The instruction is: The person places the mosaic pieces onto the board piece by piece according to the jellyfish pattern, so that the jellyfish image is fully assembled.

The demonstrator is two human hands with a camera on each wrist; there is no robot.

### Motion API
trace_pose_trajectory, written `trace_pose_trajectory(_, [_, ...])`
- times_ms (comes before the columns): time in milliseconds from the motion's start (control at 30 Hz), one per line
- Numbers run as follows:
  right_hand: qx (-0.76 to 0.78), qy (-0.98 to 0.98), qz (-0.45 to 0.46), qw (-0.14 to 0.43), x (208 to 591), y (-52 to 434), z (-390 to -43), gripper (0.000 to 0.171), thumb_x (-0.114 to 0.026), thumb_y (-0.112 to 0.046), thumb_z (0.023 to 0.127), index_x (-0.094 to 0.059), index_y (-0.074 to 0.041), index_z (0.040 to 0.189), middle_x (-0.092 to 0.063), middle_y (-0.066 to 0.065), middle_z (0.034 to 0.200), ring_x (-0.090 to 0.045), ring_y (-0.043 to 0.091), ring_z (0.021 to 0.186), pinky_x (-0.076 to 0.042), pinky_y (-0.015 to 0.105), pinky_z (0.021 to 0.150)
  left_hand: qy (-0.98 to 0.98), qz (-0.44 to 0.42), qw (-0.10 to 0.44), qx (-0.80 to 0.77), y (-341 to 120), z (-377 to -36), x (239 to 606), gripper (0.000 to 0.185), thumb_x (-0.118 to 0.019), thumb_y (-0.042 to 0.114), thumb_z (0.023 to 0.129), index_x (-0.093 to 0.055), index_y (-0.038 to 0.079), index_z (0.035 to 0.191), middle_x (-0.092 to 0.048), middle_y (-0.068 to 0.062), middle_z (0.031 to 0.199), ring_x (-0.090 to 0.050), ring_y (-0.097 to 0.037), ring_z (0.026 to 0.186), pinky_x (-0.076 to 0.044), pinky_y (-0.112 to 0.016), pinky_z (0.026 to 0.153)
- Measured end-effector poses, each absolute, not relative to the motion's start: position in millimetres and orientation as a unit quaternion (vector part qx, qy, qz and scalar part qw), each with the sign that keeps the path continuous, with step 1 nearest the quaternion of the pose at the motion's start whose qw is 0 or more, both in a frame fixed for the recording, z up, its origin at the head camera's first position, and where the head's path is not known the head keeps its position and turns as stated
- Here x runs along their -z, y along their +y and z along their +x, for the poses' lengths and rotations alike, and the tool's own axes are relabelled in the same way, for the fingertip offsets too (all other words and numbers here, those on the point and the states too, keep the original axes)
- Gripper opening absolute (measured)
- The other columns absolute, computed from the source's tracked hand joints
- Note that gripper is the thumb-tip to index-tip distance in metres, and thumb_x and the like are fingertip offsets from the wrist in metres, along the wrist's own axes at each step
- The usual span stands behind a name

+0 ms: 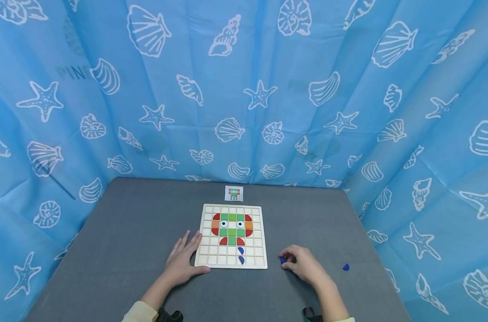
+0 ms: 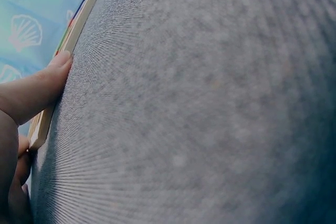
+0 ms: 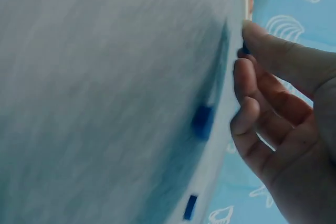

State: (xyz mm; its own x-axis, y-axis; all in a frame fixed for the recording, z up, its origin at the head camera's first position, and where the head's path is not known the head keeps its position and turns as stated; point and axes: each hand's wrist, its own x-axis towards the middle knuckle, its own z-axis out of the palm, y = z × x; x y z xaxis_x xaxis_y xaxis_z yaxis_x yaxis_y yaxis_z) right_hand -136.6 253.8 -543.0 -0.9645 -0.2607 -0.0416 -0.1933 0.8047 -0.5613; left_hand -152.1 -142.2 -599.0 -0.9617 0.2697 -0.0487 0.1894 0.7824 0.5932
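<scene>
A square wooden grid board (image 1: 258, 251) lies on the table with red, orange, green, and white-and-black eye tiles forming a figure. Two blue half-round tiles (image 1: 241, 251) sit in its lower cells. My left hand (image 1: 180, 264) rests at the board's lower left corner, fingers along the left side and thumb (image 2: 44, 85) against the near edge. To the right of the board, my right hand (image 1: 304, 264) pinches a small blue tile (image 1: 283, 260) between thumb and fingertips; the fingers partly cover it. In the right wrist view, that tile (image 3: 245, 49) shows just below the thumb tip.
A small picture card (image 1: 233, 193) with a similar figure lies behind the board. One loose blue half-round tile (image 1: 346, 267) is on the grey table (image 1: 147, 214) at right. The right wrist view shows another blurred blue piece (image 3: 202, 121) below the hand. A blue shell-print curtain (image 1: 260, 156) surrounds the table.
</scene>
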Motion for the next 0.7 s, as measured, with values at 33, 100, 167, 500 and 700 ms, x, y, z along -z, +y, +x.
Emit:
trace_pose_trajectory(33, [0.289,0.949,-0.117,0.05,541.9,250.6,-137.0,0.02,-0.083,-0.006,0.081,-0.076,-0.011,0.099,-0.066,-0.004,0.089,-0.054,0.0,0.071,-0.047,0.024,0.064,0.942,0.122,0.067,-0.305,-142.0,-152.2,599.4,0.116,-0.075,0.072,0.072,-0.028,0.014,0.161,-0.026,-0.003,0.167,-0.006,-0.033,0.158,-0.01,-0.057,0.125])
trace_pose_trajectory(100, [0.293,0.949,-0.115,0.032,539.4,243.2,-138.3,0.021,-0.082,-0.007,0.081,-0.077,-0.011,0.101,-0.067,-0.004,0.089,-0.054,0.001,0.072,-0.047,0.025,0.065,0.943,0.12,0.069,-0.304,-141.8,-152.7,600.2,0.116,-0.075,0.073,0.072,-0.028,0.015,0.161,-0.025,-0.002,0.167,-0.005,-0.033,0.158,-0.01,-0.057,0.125])
trace_pose_trajectory(167, [0.301,0.947,-0.115,0.016,537.3,235.3,-140.0,0.022,-0.082,-0.007,0.082,-0.078,-0.01,0.103,-0.068,-0.003,0.09,-0.055,0.001,0.072,-0.047,0.025,0.065,0.943,0.118,0.07,-0.304,-141.7,-153.0,600.8,0.116,-0.075,0.073,0.072,-0.027,0.015,0.161,-0.025,-0.002,0.168,-0.005,-0.032,0.158,-0.01,-0.057,0.125])
trace_pose_trajectory(500, [0.312,0.938,-0.151,0.001,534.4,200.2,-147.9,0.021,-0.081,-0.01,0.084,-0.077,-0.01,0.104,-0.068,-0.002,0.091,-0.054,0.002,0.074,-0.047,0.023,0.064,0.941,0.124,0.069,-0.308,-142.1,-153.5,600.9,0.116,-0.075,0.072,0.071,-0.028,0.014,0.161,-0.024,-0.003,0.168,-0.005,-0.032,0.158,-0.008,-0.056,0.125])
trace_pose_trajectory(700, [0.318,0.931,-0.181,0.014,533.2,178.2,-152.6,0.021,-0.08,-0.011,0.086,-0.075,-0.008,0.106,-0.069,0.002,0.098,-0.057,0.005,0.078,-0.049,0.023,0.066,0.942,0.121,0.064,-0.305,-142.2,-153.3,601.1,0.117,-0.075,0.073,0.071,-0.029,0.014,0.161,-0.026,-0.004,0.167,-0.006,-0.033,0.158,-0.01,-0.057,0.124])
